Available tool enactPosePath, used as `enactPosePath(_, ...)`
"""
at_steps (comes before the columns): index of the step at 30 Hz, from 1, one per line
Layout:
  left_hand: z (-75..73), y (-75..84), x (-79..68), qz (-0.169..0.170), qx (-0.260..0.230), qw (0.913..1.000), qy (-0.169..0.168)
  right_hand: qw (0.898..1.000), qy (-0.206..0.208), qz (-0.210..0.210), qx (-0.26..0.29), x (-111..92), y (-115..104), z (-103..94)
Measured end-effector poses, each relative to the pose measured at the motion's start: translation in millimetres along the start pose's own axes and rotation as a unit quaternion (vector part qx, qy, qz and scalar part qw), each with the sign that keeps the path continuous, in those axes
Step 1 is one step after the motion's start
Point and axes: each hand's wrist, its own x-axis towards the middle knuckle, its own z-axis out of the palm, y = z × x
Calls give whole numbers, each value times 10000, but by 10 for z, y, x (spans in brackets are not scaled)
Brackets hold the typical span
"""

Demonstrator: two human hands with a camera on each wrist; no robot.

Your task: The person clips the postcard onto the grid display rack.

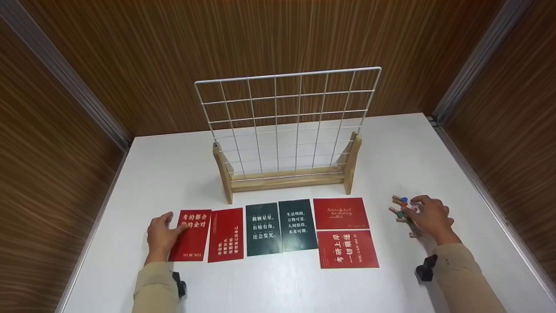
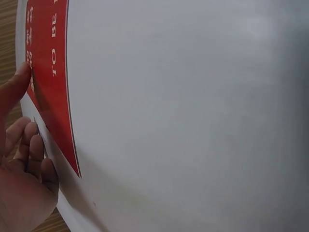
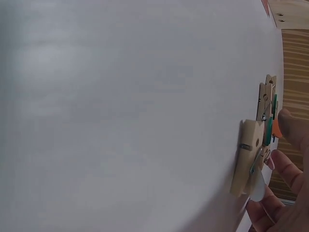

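Note:
At the far left of the row in the head view lies a red card (image 1: 191, 243) with white lettering. My left hand (image 1: 161, 234) is at its left edge, the thumb lying over the card's face. In the left wrist view the fingers (image 2: 36, 147) are bent beside the card's edge, apart from the thumb. On the right, my right hand (image 1: 432, 215) reaches over a small cluster of wooden clothespins (image 1: 398, 214) with coloured decorations. Thumb and fingers are spread around the cluster. The right wrist view shows the nearest clothespin (image 3: 248, 154) with a white drop-shaped piece.
A white wire grid (image 1: 286, 116) stands in a wooden base (image 1: 286, 180) behind the cards. Along the row lie another red card (image 1: 226, 226), two dark green cards (image 1: 264, 245) and two stacked red cards (image 1: 325, 217). Wood-grain panels (image 1: 269, 39) surround the white table (image 1: 173, 169).

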Motion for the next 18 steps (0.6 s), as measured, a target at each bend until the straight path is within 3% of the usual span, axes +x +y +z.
enactPosePath(12, -12, 13, -23, -267, 85, 9996, 4, 9999, 138, -68, 49, 26, -54, 75)
enactPosePath(18, -4, 91, -31, -401, -175, 9990, -100, 9997, 237, -20, 116, 13, -50, 80)
